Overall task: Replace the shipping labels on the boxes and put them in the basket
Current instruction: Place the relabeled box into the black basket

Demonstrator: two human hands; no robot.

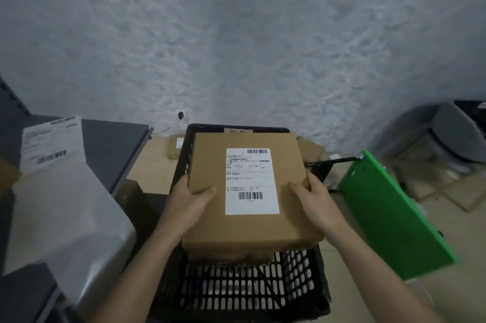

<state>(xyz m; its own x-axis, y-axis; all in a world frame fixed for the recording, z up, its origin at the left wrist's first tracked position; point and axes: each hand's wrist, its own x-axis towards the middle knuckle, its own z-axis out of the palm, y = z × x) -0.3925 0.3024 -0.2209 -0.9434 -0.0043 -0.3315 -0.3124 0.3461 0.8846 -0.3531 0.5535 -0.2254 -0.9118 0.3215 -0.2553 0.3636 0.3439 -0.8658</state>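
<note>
A flat brown cardboard box (207,222) hovers over the black perforated basket (244,293), and it bears a white shipping label (251,180) with barcodes on its top face. My left hand (189,199) grips the box's left edge, thumb on top. My right hand (314,199) grips the right edge the same way. Under the box's near edge shows the side of another brown box, lying inside the basket.
A grey table (113,149) at the left carries a label sheet (50,144) and a blurred pale wrapped parcel (68,217). A green board (394,217) leans at the right. Loose cardboard boxes (310,149) lie on the floor behind the basket, by the wall.
</note>
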